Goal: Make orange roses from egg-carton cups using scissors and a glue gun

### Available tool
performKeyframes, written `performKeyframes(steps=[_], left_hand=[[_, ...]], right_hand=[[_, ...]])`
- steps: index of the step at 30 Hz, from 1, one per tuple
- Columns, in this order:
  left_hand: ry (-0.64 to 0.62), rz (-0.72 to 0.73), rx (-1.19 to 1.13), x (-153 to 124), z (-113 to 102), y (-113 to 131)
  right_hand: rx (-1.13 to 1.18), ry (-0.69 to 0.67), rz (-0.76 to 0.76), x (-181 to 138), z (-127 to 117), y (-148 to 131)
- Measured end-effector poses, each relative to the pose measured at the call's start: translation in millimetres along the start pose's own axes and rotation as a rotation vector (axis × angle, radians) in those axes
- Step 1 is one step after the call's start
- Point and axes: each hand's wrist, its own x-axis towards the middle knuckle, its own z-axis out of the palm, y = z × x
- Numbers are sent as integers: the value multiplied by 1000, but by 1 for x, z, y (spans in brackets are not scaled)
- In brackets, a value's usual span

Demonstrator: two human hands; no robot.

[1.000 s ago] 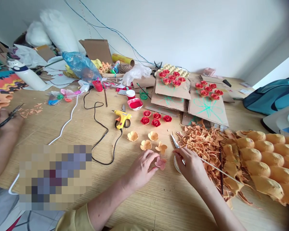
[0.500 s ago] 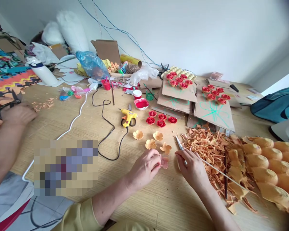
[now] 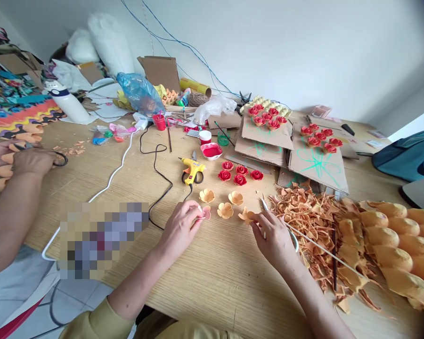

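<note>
My left hand pinches a small pinkish paper flower just above the wooden table. My right hand is closed around a thin brush or stick whose tip points up near an orange paper flower. Three more orange flowers lie close by: flower, flower and flower. Behind them sit several red paper roses.
A yellow glue gun with a black cord lies behind the flowers, beside a bowl of red paint. Orange scraps and egg-carton pieces fill the right. Cardboard sheets carry more red roses. Another person's hands work at left with scissors.
My left hand has carried the pinkish flower leftward, away from my right hand. My right hand shifted slightly left with the stick. The camera view drifted.
</note>
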Motion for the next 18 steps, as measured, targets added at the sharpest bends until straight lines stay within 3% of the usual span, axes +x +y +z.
performKeyframes(steps=[9, 18], left_hand=[[9, -35, -36, -7, 6, -4], [74, 10, -62, -7, 7, -3]], right_hand=[[-55, 45, -19, -2, 5, 5], [-169, -8, -52, -2, 8, 5]])
